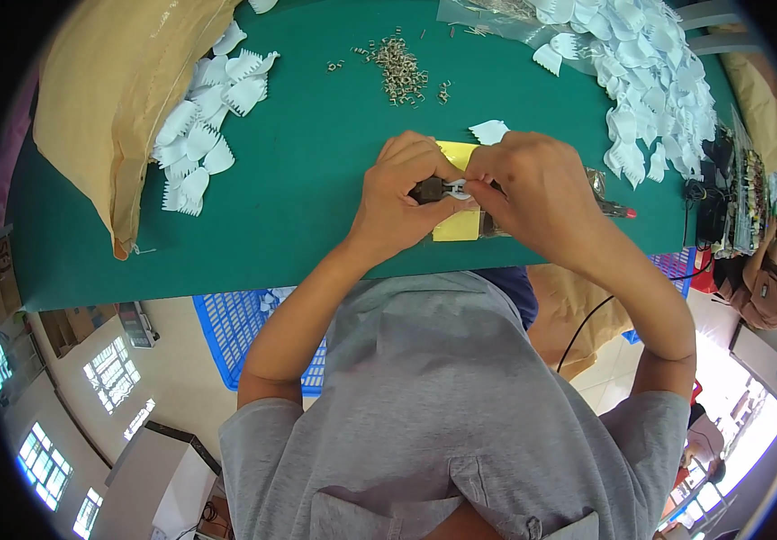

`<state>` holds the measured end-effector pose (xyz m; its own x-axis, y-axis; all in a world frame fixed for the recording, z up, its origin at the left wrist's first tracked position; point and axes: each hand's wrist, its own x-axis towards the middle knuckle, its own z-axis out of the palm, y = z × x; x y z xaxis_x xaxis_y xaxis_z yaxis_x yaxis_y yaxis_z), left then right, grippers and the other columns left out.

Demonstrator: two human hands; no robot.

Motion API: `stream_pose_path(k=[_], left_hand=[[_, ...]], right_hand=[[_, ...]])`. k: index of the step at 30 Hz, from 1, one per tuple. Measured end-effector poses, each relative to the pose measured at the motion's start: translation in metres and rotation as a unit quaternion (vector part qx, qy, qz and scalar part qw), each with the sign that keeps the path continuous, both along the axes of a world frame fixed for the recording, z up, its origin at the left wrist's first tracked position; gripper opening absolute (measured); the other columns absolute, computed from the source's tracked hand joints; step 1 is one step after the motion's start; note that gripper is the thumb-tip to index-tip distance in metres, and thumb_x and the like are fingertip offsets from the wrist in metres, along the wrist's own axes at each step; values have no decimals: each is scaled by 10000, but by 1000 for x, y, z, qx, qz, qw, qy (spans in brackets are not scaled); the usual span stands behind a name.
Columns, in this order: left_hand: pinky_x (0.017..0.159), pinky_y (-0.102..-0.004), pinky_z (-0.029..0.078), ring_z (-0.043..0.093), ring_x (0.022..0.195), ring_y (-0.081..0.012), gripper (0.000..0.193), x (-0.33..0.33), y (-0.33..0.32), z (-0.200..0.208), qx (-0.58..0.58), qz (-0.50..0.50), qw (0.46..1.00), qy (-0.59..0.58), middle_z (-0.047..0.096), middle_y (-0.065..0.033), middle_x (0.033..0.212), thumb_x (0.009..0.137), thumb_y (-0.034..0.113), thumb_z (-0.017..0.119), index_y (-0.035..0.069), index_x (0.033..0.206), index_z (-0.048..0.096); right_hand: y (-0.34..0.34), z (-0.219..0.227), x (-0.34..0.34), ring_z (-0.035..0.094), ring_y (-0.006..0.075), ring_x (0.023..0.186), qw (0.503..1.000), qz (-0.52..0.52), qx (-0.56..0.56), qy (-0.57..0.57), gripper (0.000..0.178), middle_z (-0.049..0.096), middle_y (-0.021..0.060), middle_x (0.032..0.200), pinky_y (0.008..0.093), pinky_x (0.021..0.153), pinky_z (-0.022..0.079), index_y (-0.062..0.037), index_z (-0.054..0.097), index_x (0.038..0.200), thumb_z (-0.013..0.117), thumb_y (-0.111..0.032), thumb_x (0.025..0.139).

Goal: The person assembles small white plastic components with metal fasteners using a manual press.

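My left hand [399, 193] is closed, its thumb and fingertips pinching around a small white piece [458, 188] beside a dark block [427, 189]. From the other side my right hand [533, 184] is closed too, its thumb and fingertips meeting at the white piece; what lies between them is hidden. Beneath both hands lies a yellow sheet or pad [457, 229] on the green table. Just beyond the right hand rests a pale blue piece with a toothed edge [489, 132].
Small brass-coloured metal clips [401, 72] lie heaped at the far middle. Pale blue toothed pieces [663, 81] form a big pile at right; more [198, 148] spill beside a brown paper sack [118, 108] at left. A red-tipped tool [621, 211] lies past my right wrist.
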<state>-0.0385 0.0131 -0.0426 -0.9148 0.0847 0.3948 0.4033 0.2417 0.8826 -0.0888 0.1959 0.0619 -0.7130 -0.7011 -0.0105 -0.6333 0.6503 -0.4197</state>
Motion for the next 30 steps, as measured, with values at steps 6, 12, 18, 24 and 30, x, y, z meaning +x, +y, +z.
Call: stream_pose_path(k=[6,12,18,24,30], left_hand=[[853,-371,477,612,902,-254,316,1,0,-2,15,1,1000,-17,653,-47,860,647,83,902,69,874,682],[852,-382,482,612,894,-254,297,1,-1,-3,17,13,1000,-21,657,-36,868,649,31,856,73,890,687],[859,-394,482,611,890,-267,314,1,3,1,32,24,999,3,656,-46,868,656,20,835,68,928,686],[850,-383,471,611,871,-256,262,2,1,-7,19,2,999,-26,649,-47,826,686,74,867,62,864,676],[851,-354,487,610,902,-231,271,3,1,8,-16,3,1000,-16,643,-59,857,732,72,921,38,860,685]], right_hand=[[-22,17,-5,718,350,771,994,22,111,6,101,708,162,774,449,672,543,-35,721,832,769,-97,769],[-50,31,-9,744,324,799,976,62,208,5,103,734,145,798,431,672,552,-60,744,850,767,-80,752],[-55,29,3,736,308,755,974,74,212,40,98,725,136,762,422,649,542,-75,738,801,760,-64,706],[-40,15,-13,721,336,741,988,17,152,-1,88,730,125,784,435,663,548,-58,710,784,755,-118,739],[147,-33,-4,704,179,874,902,-348,-53,252,156,759,76,981,331,805,537,-27,755,1060,672,-142,996]])
